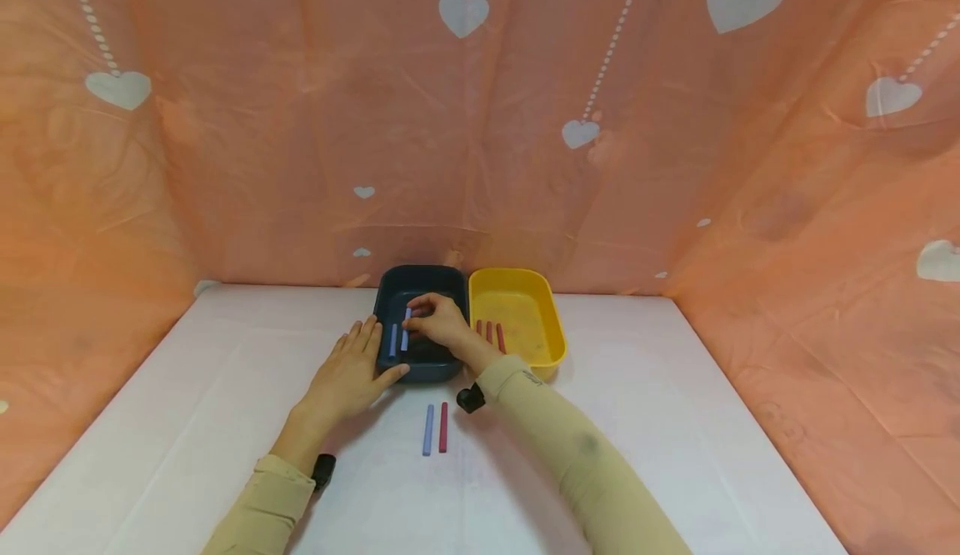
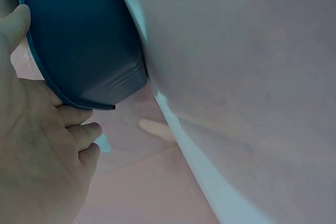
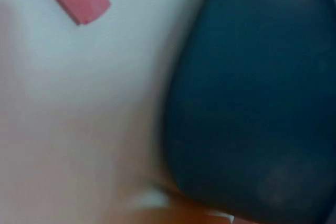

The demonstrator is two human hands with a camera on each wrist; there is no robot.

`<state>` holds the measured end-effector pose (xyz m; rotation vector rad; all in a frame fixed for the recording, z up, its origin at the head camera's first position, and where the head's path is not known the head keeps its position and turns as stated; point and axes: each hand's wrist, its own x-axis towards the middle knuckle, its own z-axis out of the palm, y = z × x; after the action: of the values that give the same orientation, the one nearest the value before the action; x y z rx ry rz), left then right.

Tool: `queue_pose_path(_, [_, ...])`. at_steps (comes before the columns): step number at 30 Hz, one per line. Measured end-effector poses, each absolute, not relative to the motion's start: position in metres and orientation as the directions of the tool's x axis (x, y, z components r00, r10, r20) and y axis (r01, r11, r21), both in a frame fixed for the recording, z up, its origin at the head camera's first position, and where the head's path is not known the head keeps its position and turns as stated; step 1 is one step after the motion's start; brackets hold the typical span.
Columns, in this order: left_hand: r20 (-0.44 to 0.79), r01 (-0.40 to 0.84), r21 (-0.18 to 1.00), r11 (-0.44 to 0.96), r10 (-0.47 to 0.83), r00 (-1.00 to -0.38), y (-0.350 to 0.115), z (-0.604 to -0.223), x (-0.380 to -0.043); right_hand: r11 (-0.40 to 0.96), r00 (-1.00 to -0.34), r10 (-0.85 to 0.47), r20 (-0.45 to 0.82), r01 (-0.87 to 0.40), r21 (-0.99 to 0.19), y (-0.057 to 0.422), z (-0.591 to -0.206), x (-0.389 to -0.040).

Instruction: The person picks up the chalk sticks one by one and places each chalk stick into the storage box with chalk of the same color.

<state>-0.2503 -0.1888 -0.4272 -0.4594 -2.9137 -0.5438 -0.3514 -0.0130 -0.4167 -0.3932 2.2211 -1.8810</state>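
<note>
My right hand reaches into the dark blue tray and pinches a purple stick between thumb and fingers. Another purple stick lies inside, just left of it. My left hand rests against the tray's left side with fingers extended, its thumb at the front rim. In the left wrist view, that hand's fingertips lie along the tray's outer edge. On the table before the tray, a purple stick and a red stick lie side by side.
A yellow tray stands against the blue one's right side, with several red sticks in it, partly behind my right forearm. The white table ends at an orange cloth backdrop with white hearts.
</note>
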Motion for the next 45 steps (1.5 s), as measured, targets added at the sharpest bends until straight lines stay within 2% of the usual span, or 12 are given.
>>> queue_pose_path(29, [0.163,0.314,0.344,0.885,0.273,-0.948,-0.189,-0.425,-0.249,0.262,-0.92,-0.341,-0.193,0.104,-0.959,-0.024,-0.429,-0.372])
queue_pose_path(45, [0.149,0.304,0.333,0.893,0.268,-0.952,-0.19,-0.426,-0.25,0.33,-0.936,-0.304,-0.177,0.071,-0.941,-0.027,-0.429,-0.371])
